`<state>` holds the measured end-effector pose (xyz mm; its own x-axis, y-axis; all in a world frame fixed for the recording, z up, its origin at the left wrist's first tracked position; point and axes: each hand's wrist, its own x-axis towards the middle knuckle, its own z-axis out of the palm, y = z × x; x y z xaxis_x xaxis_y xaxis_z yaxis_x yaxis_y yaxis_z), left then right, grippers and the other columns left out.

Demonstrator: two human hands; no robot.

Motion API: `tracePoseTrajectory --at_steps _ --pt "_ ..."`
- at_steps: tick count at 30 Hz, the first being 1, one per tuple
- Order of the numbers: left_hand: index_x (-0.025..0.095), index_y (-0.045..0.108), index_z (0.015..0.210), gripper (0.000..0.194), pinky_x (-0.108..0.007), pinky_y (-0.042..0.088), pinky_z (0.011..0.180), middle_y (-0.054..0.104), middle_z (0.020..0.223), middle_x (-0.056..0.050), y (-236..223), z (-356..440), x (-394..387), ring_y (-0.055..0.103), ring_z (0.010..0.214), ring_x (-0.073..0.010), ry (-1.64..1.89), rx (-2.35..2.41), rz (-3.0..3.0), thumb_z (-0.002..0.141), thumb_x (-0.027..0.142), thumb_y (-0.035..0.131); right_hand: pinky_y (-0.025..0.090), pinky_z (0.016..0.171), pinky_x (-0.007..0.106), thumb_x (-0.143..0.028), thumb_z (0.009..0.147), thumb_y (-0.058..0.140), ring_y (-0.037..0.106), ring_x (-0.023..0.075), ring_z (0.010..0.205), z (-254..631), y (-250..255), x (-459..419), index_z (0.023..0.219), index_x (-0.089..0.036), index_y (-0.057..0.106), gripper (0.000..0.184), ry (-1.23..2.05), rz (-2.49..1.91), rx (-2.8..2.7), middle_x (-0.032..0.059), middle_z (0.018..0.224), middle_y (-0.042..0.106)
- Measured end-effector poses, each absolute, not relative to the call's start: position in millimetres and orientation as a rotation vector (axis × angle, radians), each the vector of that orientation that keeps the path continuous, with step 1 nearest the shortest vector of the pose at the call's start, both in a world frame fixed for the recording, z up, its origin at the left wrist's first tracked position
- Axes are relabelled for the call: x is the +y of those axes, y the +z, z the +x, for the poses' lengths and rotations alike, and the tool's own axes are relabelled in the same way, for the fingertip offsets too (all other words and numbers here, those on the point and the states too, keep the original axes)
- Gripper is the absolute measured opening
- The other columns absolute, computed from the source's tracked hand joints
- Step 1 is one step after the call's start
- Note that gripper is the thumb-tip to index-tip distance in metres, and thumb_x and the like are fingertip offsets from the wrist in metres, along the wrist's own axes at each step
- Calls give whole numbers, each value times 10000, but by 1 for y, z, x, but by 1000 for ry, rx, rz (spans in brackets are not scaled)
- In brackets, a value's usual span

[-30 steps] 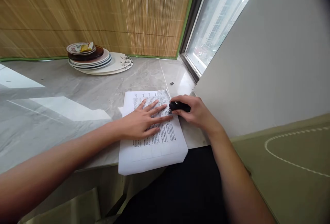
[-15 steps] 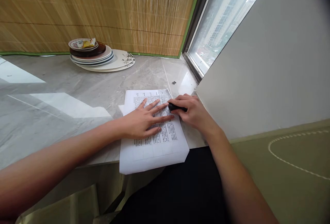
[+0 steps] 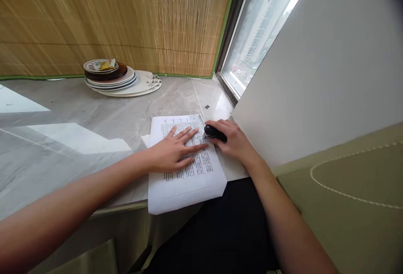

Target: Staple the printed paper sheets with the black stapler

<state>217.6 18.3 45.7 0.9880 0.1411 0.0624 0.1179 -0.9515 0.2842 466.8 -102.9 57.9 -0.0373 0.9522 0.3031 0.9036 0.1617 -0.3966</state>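
Printed sheets of paper point(image 3: 189, 190) lie on the grey marble counter, their near end hanging past its front edge. My left hand point(image 3: 171, 152) rests flat on them with the fingers spread, pressing over the text. In my right hand point(image 3: 234, 141) is a small black stapler point(image 3: 215, 133), gripped between the thumb and fingers. Its front end sits over the right edge of the sheets, close to my left fingertips. The stapler's jaws look parted, with metal showing between them. My palm hides its rear end.
Stacked plates point(image 3: 110, 81), with a yellow and white scrap on top, stand at the back left. Small dark staple strips point(image 3: 207, 106) lie beyond the sheets. A bamboo blind point(image 3: 110, 22), a window point(image 3: 252, 43) and a white panel point(image 3: 315, 68) bound the counter point(image 3: 103, 112).
The stapler was pressed down on the sheets' right edge half a second ago; now its jaws look parted again. My left hand stays flat on the paper. The camera view has shifted slightly.
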Motion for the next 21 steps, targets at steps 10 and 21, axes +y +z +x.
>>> tracePoseTrajectory --at_steps 10,21 --pt "323 382 1677 691 -719 170 1285 254 1790 -128 43 219 20 265 1635 -427 118 218 2859 1057 611 486 535 847 469 -207 835 691 705 353 1015 478 62 -110 1093 -249 703 261 -266 -2012 -1320 101 1087 770" --pt "197 672 795 227 -363 513 783 652 909 -81 56 206 94 635 852 -231 1171 1029 2216 844 90 479 426 633 310 -166 696 768 635 217 798 379 70 -77 808 -243 505 296 343 -1794 -1651 18 884 697"
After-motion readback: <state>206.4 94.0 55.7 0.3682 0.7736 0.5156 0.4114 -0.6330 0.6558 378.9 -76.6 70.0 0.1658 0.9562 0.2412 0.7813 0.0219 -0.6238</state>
